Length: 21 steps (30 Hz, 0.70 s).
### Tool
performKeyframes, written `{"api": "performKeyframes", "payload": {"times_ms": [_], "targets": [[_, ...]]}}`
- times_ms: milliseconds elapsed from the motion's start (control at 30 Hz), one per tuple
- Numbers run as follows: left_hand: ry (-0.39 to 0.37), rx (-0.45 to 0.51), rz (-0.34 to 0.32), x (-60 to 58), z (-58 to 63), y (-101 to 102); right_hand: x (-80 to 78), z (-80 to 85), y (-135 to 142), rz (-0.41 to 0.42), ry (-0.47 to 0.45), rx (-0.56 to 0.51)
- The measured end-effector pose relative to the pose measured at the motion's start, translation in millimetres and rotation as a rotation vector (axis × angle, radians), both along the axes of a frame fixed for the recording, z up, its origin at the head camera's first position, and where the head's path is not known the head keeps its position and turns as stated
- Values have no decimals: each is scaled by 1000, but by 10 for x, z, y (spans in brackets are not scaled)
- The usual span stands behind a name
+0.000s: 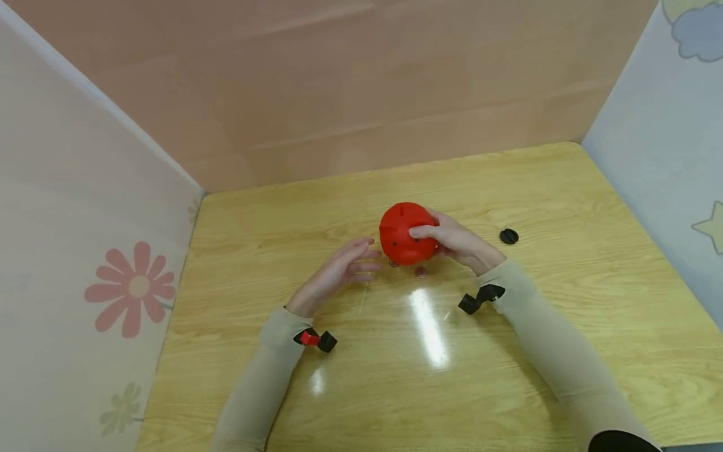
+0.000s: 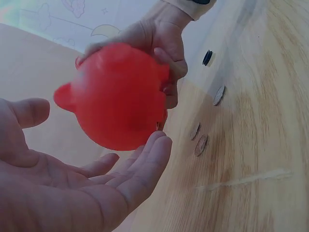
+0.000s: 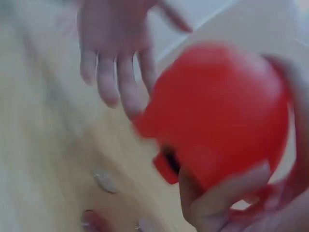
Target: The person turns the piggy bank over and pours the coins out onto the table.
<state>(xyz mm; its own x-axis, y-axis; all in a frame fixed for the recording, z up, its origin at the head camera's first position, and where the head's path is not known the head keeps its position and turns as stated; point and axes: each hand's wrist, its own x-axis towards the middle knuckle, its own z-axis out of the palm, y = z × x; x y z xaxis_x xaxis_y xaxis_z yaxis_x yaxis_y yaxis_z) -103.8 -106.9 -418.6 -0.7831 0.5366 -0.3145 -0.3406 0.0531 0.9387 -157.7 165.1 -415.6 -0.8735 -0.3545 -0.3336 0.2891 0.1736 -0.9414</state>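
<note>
One red piggy bank [image 1: 407, 233] is sitting in the grasp of the right hand [image 1: 460, 242], held up just above the middle of the bench [image 1: 565, 326], a little toward its far edge. The thumb and fingers are curling round the rounded body, so the hand is clearly gripping it. The left hand [image 1: 339, 270] is hovering just beside the bank on its left, palm turned toward it, fingers straight and relaxed, holding nothing.

Coins are lying on the bench directly under the bank. The head view is showing only two small dull discs [image 1: 420, 272] there, while the left wrist view is showing three coins [image 2: 201, 144]: two close together near the bank and one further out toward the far edge. The right wrist view, heavily blurred, is also hinting at three [image 3: 105, 180]. One black round cap [image 1: 509, 236] is lying well apart to the right of the right hand, toward the right edge; the left wrist view is catching it edge-on [image 2: 207, 57].

The left wrist view is showing the bank's ear [image 2: 64, 96] and smooth underside. The right wrist view is showing a dark opening [image 3: 170, 159] in the bank's lower side that no other view is revealing
</note>
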Motion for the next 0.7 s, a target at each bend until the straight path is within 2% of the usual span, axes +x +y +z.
{"api": "performKeyframes", "payload": {"times_ms": [133,333,433,567,633,700], "targets": [[-5,-2,8,5,-7,-6,-24,-59,18,36,-59,-46],[2,-22,9,15,-25,-11,-24,-158,-2,73,-30,-125],[13,-36,18,19,-22,-12,5,-142,-49,109,-2,-96],[13,-32,29,33,-3,-9,58,-65,-92,118,6,-13],[14,-31,29,36,12,-20,83,-33,-85,113,-7,-55],[17,-23,28,34,7,-22,112,-27,-37,104,-31,-159]]}}
